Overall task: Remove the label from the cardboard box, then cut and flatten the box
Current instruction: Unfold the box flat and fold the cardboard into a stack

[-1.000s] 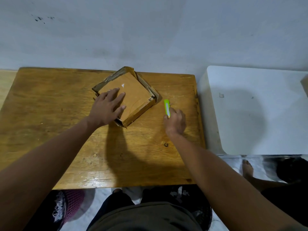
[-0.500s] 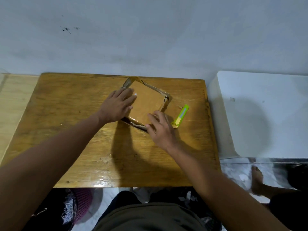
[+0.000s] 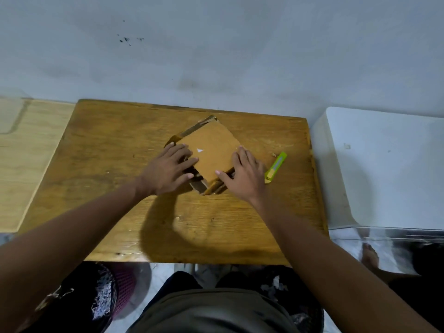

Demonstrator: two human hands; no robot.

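Observation:
A brown cardboard box (image 3: 211, 152) lies pressed nearly flat on the wooden table (image 3: 108, 164), turned like a diamond, with a small white scrap of label on its top. My left hand (image 3: 168, 171) rests flat on the box's left corner, fingers spread. My right hand (image 3: 245, 176) presses on the box's right near edge, thumb on the top face. A green utility knife (image 3: 275, 167) lies on the table just right of my right hand, held by nobody.
A white appliance top (image 3: 389, 169) stands right of the table. A lighter wooden surface (image 3: 26, 162) adjoins on the left. The wall runs behind. A basket with scraps (image 3: 103, 292) sits on the floor below left; a person's foot (image 3: 370, 258) shows at lower right.
My right hand let go of the green knife, which now lies on the table, and moved left onto the box. The box is pushed flatter under both hands.

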